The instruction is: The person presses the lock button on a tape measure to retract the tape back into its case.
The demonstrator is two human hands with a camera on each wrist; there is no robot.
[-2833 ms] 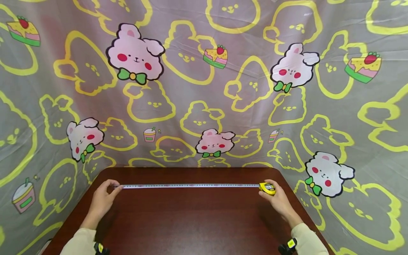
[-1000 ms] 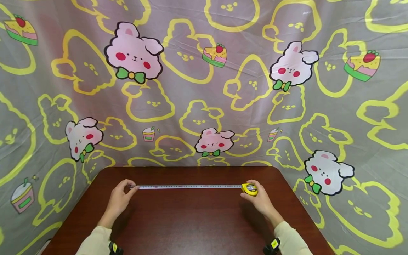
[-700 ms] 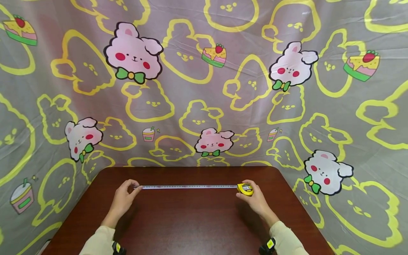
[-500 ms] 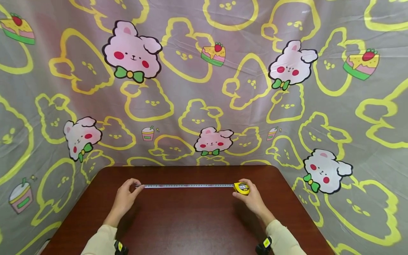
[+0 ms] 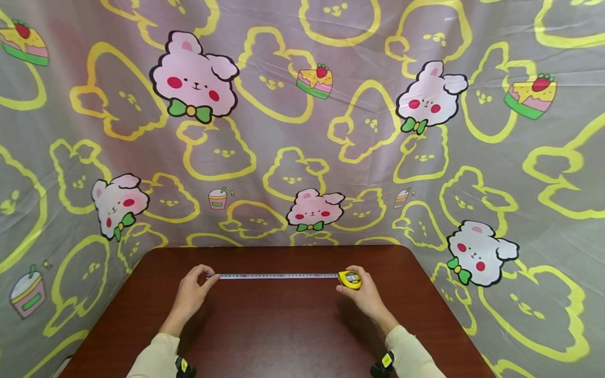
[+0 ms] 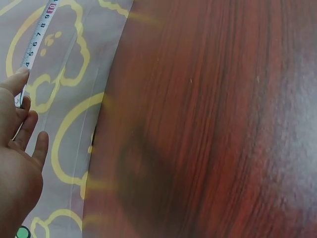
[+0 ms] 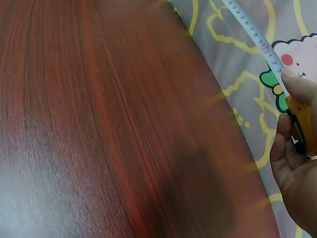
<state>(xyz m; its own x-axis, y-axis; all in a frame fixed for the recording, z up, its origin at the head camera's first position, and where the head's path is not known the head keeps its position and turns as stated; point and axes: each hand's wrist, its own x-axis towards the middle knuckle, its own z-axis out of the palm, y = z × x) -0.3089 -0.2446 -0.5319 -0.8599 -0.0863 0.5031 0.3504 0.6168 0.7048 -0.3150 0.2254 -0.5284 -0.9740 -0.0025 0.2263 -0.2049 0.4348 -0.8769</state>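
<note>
A yellow tape measure (image 5: 350, 280) is held in my right hand (image 5: 366, 296), thumb near the blade's mouth and fingers round the case. Its white blade (image 5: 279, 276) runs straight and level to the left, above the table. My left hand (image 5: 190, 294) pinches the free end of the blade between thumb and fingers. In the left wrist view the low numbers of the blade (image 6: 37, 37) show beyond the thumb. The right wrist view shows the case (image 7: 302, 121) against the palm, partly covered by the fingers, with the blade (image 7: 257, 39) coming out past the thumb.
A dark reddish-brown wooden table (image 5: 283, 325) with rounded far corners lies below both hands. A grey curtain (image 5: 293, 131) with cartoon rabbit prints hangs behind it and along both sides. Shadows of the hands fall on the tabletop.
Both hands have come closer together, the left moving right and the right moving left. The visible stretch of blade between them has become shorter. Both grips stay the same.
</note>
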